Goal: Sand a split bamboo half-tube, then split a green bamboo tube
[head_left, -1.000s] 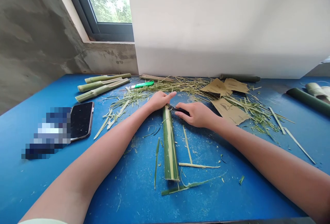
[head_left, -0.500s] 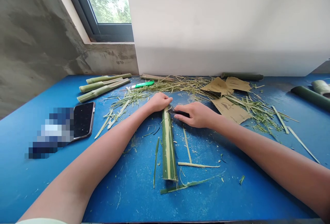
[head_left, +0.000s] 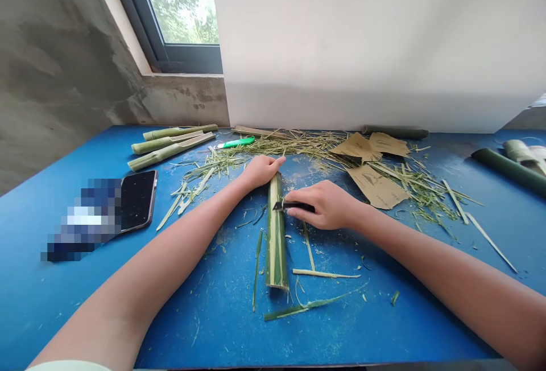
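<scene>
A length of green bamboo [head_left: 277,251] with pale shaved stripes lies on the blue table, pointing away from me. My left hand [head_left: 263,170] is closed around its far end, thumb on top. In my right hand [head_left: 326,205], closed around the handle, is a small black knife [head_left: 296,206]. Its blade rests on or just over the bamboo's upper surface, partway down from my left hand; exact contact I cannot make out. Loose peeled strips, among them a pale strip [head_left: 326,273] and a green strip [head_left: 315,304], lie around the near end.
A green utility knife [head_left: 236,142] lies at the back beside a heap of bamboo shavings [head_left: 298,146]. Split bamboo pieces [head_left: 170,152] and a phone [head_left: 139,200] are on the left. Brown paper pieces [head_left: 377,183] lie back right, with dark bamboo tubes [head_left: 509,172] farther right.
My right hand has drawn the knife toward me along the bamboo, away from my left hand. The left hand keeps its hold on the far end. The view has shifted slightly.
</scene>
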`<state>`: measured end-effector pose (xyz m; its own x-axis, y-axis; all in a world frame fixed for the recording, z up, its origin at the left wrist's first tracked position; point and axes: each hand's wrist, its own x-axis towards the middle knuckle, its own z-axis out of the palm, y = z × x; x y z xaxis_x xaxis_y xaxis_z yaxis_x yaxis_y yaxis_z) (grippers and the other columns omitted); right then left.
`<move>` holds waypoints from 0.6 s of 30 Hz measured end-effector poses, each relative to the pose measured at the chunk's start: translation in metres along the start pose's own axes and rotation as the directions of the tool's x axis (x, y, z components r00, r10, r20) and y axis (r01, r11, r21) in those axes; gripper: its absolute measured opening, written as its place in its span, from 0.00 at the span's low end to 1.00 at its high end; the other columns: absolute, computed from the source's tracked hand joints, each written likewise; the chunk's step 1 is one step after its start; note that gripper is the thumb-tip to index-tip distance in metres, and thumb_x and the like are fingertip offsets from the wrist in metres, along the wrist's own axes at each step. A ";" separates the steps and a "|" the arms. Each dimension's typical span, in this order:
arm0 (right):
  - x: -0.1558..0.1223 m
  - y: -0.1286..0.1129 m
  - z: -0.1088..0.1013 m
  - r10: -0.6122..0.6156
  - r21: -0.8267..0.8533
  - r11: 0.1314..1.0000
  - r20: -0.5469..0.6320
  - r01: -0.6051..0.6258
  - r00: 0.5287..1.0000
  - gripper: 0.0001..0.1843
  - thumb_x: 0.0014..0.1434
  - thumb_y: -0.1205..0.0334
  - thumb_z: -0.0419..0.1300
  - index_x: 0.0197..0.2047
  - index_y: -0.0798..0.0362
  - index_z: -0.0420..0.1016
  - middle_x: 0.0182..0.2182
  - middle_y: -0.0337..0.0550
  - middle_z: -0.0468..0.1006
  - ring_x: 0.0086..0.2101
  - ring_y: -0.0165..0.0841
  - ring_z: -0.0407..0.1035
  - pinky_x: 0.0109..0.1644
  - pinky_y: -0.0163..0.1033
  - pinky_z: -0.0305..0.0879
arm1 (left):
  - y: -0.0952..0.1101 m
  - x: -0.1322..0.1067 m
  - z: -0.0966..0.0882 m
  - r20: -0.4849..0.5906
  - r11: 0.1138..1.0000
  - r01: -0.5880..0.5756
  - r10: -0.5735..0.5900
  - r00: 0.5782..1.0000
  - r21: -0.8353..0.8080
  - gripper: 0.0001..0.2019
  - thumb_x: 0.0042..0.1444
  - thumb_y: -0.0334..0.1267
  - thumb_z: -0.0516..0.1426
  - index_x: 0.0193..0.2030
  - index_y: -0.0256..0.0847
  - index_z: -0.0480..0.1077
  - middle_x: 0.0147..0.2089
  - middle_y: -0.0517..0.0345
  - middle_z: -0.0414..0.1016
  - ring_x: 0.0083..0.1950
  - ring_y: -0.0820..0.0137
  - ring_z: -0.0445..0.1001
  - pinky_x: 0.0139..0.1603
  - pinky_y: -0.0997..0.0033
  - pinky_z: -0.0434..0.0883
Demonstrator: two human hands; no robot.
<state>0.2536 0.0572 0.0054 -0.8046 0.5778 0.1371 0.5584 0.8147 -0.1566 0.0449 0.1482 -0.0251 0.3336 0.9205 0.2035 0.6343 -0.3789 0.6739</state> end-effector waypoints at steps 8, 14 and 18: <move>0.010 0.007 0.010 0.222 -0.192 0.951 -0.122 -0.243 0.967 0.20 0.73 0.46 0.48 0.52 0.50 0.74 0.39 0.45 0.84 0.33 0.39 0.74 0.32 0.40 0.45 | -0.003 0.001 -0.001 0.123 0.999 -0.036 0.037 0.992 -0.008 0.23 0.55 0.56 0.54 0.19 0.41 0.59 0.20 0.64 0.56 0.27 0.72 0.56 0.30 0.68 0.51; 0.015 0.001 0.011 0.250 -0.202 0.942 -0.120 -0.270 0.961 0.19 0.73 0.47 0.47 0.49 0.49 0.74 0.39 0.44 0.83 0.34 0.38 0.74 0.33 0.40 0.46 | 0.000 0.005 0.003 0.097 0.999 0.045 -0.042 0.994 -0.028 0.18 0.50 0.49 0.56 0.18 0.42 0.58 0.19 0.65 0.55 0.26 0.73 0.54 0.29 0.67 0.50; 0.016 0.007 0.011 0.228 -0.179 0.952 -0.117 -0.246 0.967 0.19 0.73 0.47 0.48 0.48 0.50 0.75 0.36 0.44 0.83 0.32 0.37 0.73 0.33 0.40 0.47 | 0.002 0.005 0.004 0.080 0.997 0.072 -0.070 0.994 -0.025 0.16 0.48 0.46 0.57 0.17 0.42 0.60 0.18 0.65 0.56 0.26 0.72 0.55 0.29 0.67 0.51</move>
<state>0.2427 0.0712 -0.0041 -0.6267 0.7501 0.2112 0.7663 0.6424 -0.0076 0.0508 0.1518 -0.0258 0.3434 0.9341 0.0980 0.6393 -0.3089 0.7042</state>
